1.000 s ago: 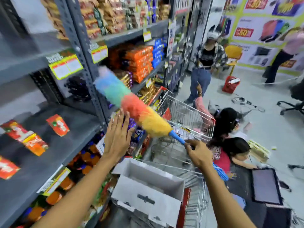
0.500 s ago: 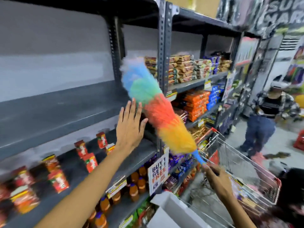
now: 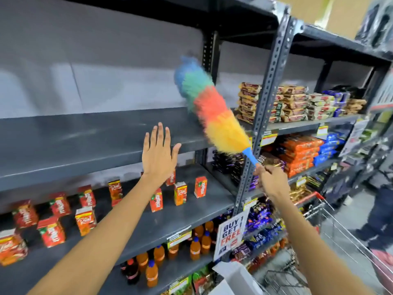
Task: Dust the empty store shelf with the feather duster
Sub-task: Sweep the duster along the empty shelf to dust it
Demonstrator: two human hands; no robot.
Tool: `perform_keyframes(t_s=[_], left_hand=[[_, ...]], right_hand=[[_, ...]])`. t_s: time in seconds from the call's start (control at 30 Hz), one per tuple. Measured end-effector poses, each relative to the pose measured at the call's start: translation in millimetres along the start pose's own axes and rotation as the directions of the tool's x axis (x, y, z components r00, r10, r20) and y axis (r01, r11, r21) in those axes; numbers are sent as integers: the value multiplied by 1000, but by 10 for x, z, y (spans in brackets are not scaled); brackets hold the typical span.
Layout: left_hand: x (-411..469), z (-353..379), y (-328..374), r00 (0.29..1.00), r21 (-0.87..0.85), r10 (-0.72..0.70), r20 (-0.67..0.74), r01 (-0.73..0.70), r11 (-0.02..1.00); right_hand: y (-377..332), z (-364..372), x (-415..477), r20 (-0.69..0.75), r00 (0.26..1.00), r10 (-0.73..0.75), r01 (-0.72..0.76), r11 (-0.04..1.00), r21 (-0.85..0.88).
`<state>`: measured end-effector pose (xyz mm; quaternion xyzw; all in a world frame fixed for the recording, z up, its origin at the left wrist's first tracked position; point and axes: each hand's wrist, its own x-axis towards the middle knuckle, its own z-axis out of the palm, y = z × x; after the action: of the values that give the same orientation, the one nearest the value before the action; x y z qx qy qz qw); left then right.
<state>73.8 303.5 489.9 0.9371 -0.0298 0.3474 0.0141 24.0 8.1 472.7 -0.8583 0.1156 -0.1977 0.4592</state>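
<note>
Grey empty shelf (image 3: 85,135), bare to its front edge, with the feather duster (image 3: 209,109) slanting over its right end, handle gripped by the right hand (image 3: 271,182); left hand (image 3: 158,156) open-palmed, holding nothing, before the edge above juice cartons (image 3: 180,193).

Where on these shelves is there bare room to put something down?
The empty shelf is bare from its left end to the feather duster by the upright post. One level down, the space in front of the juice cartons, towards the shelf's edge, is open. Right of the post, stacked snack packs fill the shelves, and bottles crowd the lower level.
</note>
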Motion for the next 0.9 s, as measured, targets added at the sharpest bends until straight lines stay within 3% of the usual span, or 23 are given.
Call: perform_keyframes(t_s=[0.13, 0.27, 0.5, 0.73, 0.9], left_hand=[[-60, -17, -100, 999, 75, -6, 33, 3, 997], [-39, -26, -107, 993, 105, -24, 115, 12, 994], [-48, -26, -126, 994, 93, -13, 105, 3, 996], [-94, 9, -130, 999, 66, -26, 39, 23, 998], [-93, 4, -165, 997, 92, -4, 71, -3, 996]], right_hand=[[-303, -88, 210, -22, 998, -52, 46, 972, -229], [-564, -106, 387, 12, 994, -108, 106, 941, -321], [-756, -139, 602, 268, 917, -296, 356, 910, -211], [-879, 107, 695, 424, 843, -332, 505, 760, -410], [-1064, 83, 880, 415, 825, -383, 564, 597, -571]])
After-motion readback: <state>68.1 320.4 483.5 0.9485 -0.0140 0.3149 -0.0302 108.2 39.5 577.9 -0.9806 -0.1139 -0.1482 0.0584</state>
